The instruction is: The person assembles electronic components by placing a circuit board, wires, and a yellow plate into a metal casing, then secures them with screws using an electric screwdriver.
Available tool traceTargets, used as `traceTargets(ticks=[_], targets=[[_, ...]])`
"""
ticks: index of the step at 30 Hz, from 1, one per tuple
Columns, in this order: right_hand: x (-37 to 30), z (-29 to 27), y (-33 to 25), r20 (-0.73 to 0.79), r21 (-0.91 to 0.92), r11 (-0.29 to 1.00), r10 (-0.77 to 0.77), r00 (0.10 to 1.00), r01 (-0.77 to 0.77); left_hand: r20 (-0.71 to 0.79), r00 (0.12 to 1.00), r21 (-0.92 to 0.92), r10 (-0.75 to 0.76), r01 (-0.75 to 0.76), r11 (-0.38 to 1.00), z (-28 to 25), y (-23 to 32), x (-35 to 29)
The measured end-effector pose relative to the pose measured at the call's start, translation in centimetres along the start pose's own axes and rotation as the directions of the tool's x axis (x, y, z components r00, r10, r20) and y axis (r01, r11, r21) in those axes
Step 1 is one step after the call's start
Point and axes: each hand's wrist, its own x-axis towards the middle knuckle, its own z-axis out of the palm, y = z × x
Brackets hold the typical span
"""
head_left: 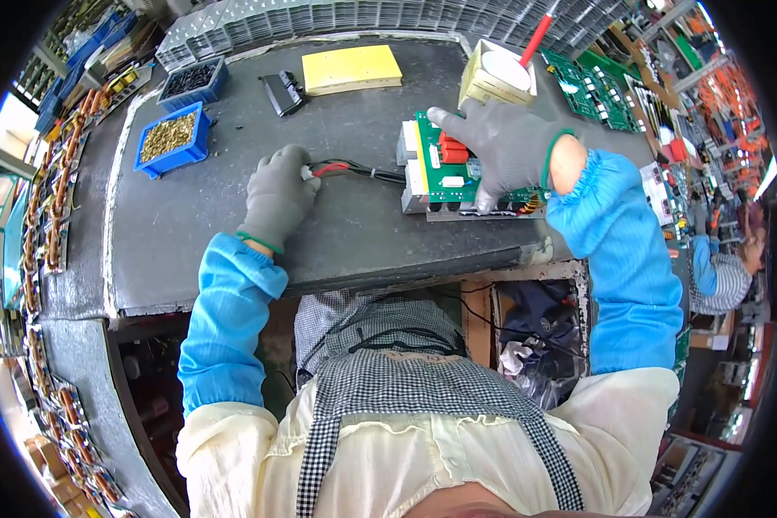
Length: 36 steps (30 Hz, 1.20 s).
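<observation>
At frame centre, the gloved left hand (278,194) clenches the red and black wires (354,169); the right hand (501,138) grasps the green circuit board (445,177), upper right of centre.

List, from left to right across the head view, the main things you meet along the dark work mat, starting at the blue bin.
Blue bin of brass parts → left hand in a grey glove → red and black wires → green circuit board, with the right hand resting on it.
</observation>
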Motion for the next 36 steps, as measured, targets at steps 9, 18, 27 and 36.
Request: traceTargets(ticks=[9, 18, 27, 36], targets=[[-0.4, 0.1, 0.0, 0.018, -0.019, 0.999, 0.033, 0.999, -0.032, 0.163, 0.936, -0.887, 0.313, 0.278, -0.368, -0.7, 2.8, 1.3], [-0.6, -0.5, -0.4, 0.024, 0.005, 0.999, 0.042, 0.999, -0.042, 0.018, 0.851, -0.734, 0.525, 0.368, -0.571, 0.5, 4.0, 4.1], [-0.7, -0.3, -0.1, -0.016, 0.011, 1.0, 0.023, 1.0, -0.023, 0.136, 0.929, -0.93, 0.345, 0.0, 0.367, -0.5, 5.1, 4.7], [-0.1, -0.6, -0.2, 0.069, -0.016, 0.999, 0.045, 0.997, -0.044, 0.262, 0.925, -0.893, 0.275, 0.125, 0.432, -2.7, 8.9, 2.9]])
